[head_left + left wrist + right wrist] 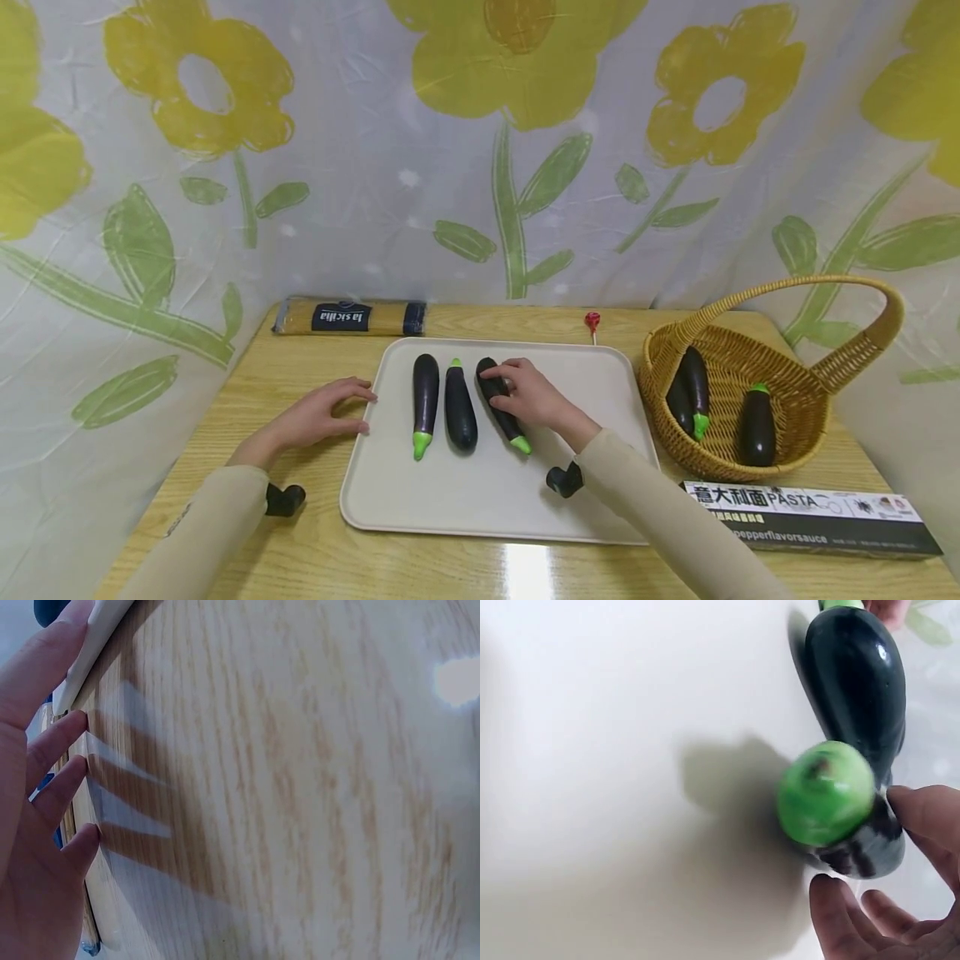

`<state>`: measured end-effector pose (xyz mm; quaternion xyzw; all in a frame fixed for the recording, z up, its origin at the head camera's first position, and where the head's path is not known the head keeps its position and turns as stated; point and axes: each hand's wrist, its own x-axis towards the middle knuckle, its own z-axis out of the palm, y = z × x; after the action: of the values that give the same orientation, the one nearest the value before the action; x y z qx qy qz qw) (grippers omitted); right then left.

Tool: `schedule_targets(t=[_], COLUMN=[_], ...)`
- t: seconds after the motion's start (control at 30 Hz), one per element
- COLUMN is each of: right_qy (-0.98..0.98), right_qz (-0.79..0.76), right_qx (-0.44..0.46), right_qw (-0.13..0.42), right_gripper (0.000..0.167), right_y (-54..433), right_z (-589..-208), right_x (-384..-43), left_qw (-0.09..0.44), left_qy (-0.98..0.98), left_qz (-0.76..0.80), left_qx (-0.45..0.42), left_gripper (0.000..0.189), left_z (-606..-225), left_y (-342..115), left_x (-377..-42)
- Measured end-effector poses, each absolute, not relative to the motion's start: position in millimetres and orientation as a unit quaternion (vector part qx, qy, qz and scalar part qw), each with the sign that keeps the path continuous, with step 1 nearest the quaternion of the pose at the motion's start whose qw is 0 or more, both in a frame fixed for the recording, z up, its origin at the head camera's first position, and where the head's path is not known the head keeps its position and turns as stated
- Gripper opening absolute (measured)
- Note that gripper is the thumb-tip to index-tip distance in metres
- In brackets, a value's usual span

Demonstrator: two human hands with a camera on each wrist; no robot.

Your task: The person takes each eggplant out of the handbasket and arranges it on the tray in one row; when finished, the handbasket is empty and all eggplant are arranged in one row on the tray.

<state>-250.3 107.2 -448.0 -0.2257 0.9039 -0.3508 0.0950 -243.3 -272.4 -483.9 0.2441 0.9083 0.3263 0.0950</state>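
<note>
On the light rectangular tray [555, 508], three dark eggplants lie side by side. My right hand [528, 393] holds the rightmost eggplant [501, 407], whose green end points towards me. In the right wrist view, thumb and fingers [829, 900] are on opposite sides of that eggplant [870, 847]; its green cap faces the camera. The middle eggplant [460, 408] and the left one [425, 400] lie beside it. My left hand [324, 412] is at the tray's left edge with its fingers loosely spread and nothing held; the left wrist view shows fingertips right by the rim.
A wicker basket [813, 425] with a tall handle stands at the right, with several eggplants inside. In front of it lies a black-and-white pasta box [810, 517]. Behind the tray are a spaghetti pack [348, 317] and a red lollipop [592, 321]. A flowered curtain [360, 208] hangs behind.
</note>
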Motion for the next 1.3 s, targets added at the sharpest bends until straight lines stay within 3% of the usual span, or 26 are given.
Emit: schedule_targets(t=[0.3,0.57,1.3], right_qy=[0.905,0.899,0.859], right_qz=[-0.364,-0.379,-0.472], right_qx=[-0.201,-0.183,-0.153], right_qw=[0.089,0.118,0.124], right_gripper=[0.033,0.041,0.043], right_y=[118.8,119.7,92.3], right_z=[-446.8,-446.9,-452.9], right_x=[-245.7,-246.2,-242.6], left_qw=[0.094,0.089,0.091], left_qy=[0.907,0.905,0.907], left_qz=[0.330,0.329,0.325], left_qx=[0.244,0.254,0.252], left_gripper=[0.045,0.047,0.046], left_z=[-484.4,-484.7,-485.5], left_y=[-272.1,-271.8,-272.6], left_x=[-242.4,-243.0,-243.4])
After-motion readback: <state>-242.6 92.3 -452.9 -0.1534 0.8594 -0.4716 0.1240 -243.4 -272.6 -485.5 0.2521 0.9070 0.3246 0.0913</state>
